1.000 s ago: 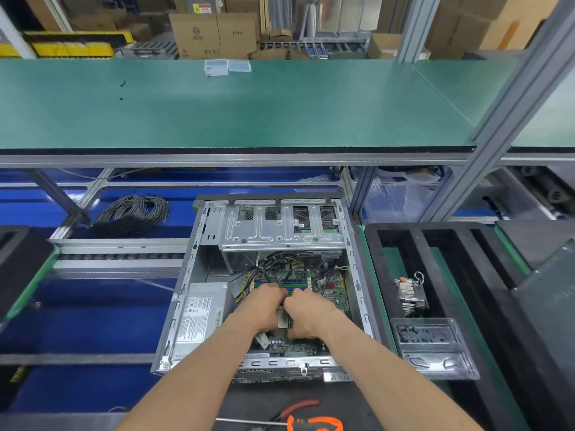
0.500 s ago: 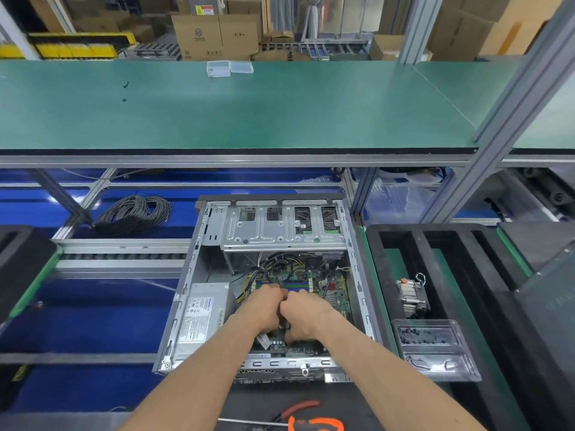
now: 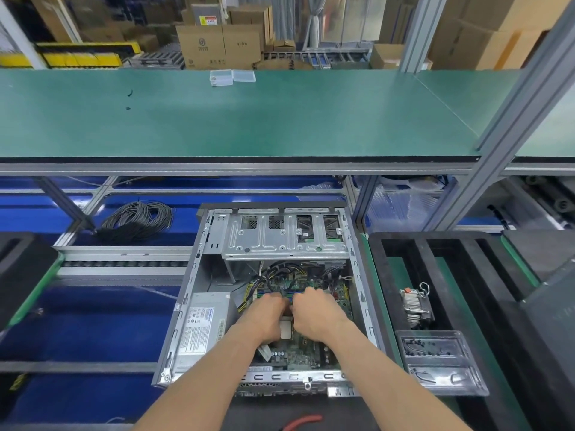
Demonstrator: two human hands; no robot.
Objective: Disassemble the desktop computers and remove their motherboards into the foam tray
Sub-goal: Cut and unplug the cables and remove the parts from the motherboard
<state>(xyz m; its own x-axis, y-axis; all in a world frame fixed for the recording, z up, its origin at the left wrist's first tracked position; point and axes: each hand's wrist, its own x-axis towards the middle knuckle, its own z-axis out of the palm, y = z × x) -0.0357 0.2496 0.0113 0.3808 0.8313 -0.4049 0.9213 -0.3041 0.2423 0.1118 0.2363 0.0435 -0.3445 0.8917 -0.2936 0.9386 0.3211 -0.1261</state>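
Head view: computer case (image 3: 199,306) lying open on its side at six o'clock, giving access from above. Motherboard (image 3: 298,353) still flat on the case floor, cables still plugged in at its twelve o'clock edge. Left hand (image 3: 267,315) and right hand (image 3: 317,312) knuckle to knuckle over the board's middle, fingers curled down toward something hidden beneath; cannot tell what, if anything, is gripped. Probably freeing a part near the pale square chip (image 3: 285,329). Foam tray (image 3: 420,241) waiting at three o'clock, close for the transfer, already holding a heatsink (image 3: 415,306).
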